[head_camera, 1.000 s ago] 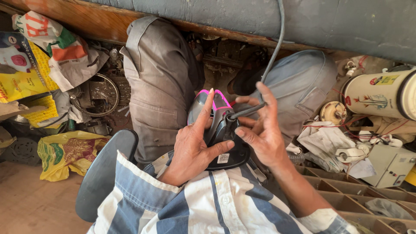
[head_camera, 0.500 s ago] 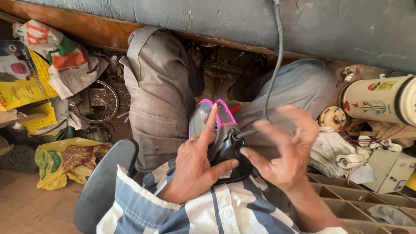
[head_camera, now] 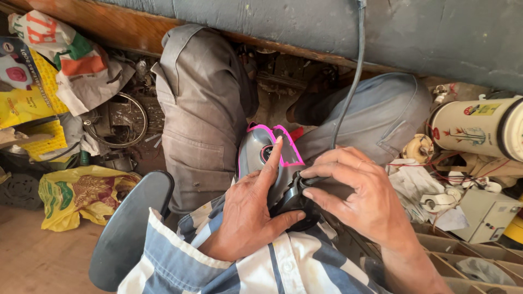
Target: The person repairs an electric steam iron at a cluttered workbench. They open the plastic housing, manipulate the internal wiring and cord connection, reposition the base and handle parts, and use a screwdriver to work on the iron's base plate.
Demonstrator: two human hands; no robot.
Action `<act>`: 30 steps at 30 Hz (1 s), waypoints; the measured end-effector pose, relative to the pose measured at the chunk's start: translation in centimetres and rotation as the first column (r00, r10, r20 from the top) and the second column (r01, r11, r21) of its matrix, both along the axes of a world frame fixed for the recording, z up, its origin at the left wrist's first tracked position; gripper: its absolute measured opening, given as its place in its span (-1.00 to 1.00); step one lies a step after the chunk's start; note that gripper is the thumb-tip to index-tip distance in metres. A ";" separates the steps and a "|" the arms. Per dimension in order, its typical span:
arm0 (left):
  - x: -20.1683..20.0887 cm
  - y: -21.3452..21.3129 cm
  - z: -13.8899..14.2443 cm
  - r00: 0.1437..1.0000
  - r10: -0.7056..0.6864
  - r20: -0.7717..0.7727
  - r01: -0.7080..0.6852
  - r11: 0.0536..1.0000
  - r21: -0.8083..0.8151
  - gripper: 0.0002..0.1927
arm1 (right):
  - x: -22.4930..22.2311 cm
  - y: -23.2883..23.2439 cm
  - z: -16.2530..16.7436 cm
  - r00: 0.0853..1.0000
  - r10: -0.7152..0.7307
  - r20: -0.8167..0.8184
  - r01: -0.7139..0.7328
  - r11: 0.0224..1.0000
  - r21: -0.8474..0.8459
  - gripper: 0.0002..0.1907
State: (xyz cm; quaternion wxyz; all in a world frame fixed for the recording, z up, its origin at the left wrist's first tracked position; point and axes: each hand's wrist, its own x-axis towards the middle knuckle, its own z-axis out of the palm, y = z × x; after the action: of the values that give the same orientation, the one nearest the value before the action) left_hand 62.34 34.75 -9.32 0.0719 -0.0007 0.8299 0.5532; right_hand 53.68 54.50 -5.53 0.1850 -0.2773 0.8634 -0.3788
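Seated on a cluttered workshop floor, I hold an electric clothes iron in my lap, between my knees in grey trousers. My left hand wraps the iron's grey body from its seven o'clock side, thumb pressed under the black handle and forefinger stretched up along the pink-edged shell. My right hand is closed over the rear of the black handle at the iron's four o'clock, fingers curled around it where the grey cord leaves and rises toward twelve o'clock. At my nine o'clock lie packages: a yellow printed bag on the floor, a yellow-and-blue carton above it, and a crumpled white sack with orange and green patches at ten o'clock. At two o'clock a cream cylindrical appliance lies on its side, bearing small red, yellow and green labels.
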 end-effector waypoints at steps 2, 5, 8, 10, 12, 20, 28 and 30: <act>0.1 -0.1 -0.1 0.969 -0.050 0.243 0.054 0.998 -0.010 0.29 | 0.3 -0.2 0.1 0.997 0.002 -0.073 -0.001 1.000 0.015 -0.69; 0.3 0.1 -0.2 0.995 -0.021 0.098 0.023 0.999 -0.023 0.28 | 0.8 -0.6 0.2 0.989 0.002 -0.148 0.005 0.999 0.051 -0.71; 0.3 0.2 -0.4 1.000 0.002 -0.020 -0.002 1.000 -0.013 0.26 | 1.2 -0.9 0.4 0.981 -0.015 -0.195 0.034 0.995 0.093 -0.74; 0.5 0.2 -0.3 0.997 -0.006 0.074 0.007 1.000 -0.020 0.25 | 1.2 -1.0 0.4 0.984 -0.027 -0.176 0.046 0.993 0.105 -0.74; 0.5 0.1 -0.2 0.975 -0.019 0.221 0.028 0.999 -0.042 0.23 | 1.1 -1.1 0.4 0.990 -0.037 -0.134 0.050 0.994 0.100 -0.73; 0.6 0.1 -0.4 0.997 0.018 0.080 -0.018 1.000 0.009 0.23 | -0.5 -0.2 -0.3 0.987 0.154 0.034 -0.157 0.983 0.092 -0.42; 0.5 -0.1 -0.5 0.998 0.026 0.058 -0.025 0.999 -0.026 0.25 | -3.2 -0.5 -2.2 0.918 0.335 0.215 -0.332 0.942 -0.051 -0.33; 0.6 -0.2 -0.4 0.987 0.031 0.160 -0.027 0.999 -0.024 0.26 | -3.4 -0.8 -2.6 0.897 0.361 0.256 -0.337 0.932 -0.133 -0.38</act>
State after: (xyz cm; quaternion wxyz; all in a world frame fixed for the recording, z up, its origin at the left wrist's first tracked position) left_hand 62.92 34.58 -9.76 0.1305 -0.0582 0.8273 0.5433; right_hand 50.27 53.72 -8.09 0.3563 -0.3798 0.7484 -0.4108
